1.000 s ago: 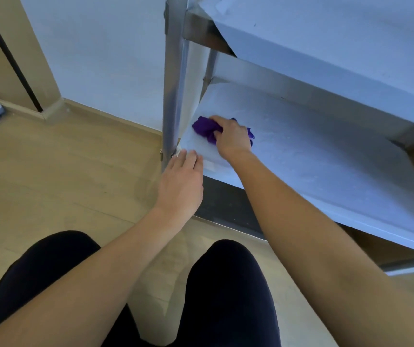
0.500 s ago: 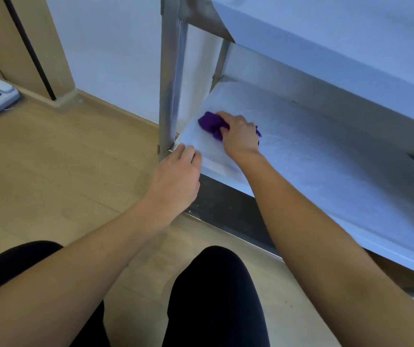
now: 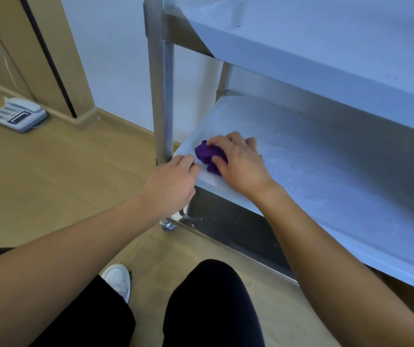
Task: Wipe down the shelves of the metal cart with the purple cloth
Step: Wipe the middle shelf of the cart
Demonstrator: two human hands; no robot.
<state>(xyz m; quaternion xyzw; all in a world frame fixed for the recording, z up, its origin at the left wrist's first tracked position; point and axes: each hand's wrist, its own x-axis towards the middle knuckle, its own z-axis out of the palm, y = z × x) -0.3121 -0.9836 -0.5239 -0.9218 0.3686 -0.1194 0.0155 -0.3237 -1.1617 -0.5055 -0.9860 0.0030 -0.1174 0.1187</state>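
Observation:
The metal cart has a pale middle shelf and an upper shelf above it. A bunched purple cloth lies on the middle shelf near its front left corner. My right hand is closed over the cloth and presses it on the shelf. My left hand rests on the shelf's front left corner beside the cart's upright leg, fingers curled, a finger's width from the cloth. Part of the cloth is hidden under my right palm.
A white desk phone lies on the wooden floor at the far left by a door frame. A caster wheel shows under the cart's corner. My knees in dark trousers and a white shoe are below.
My right hand has drawn the cloth toward the shelf's front left corner, closer to my left hand. The view has pulled back and tilted, showing more floor and the wheel.

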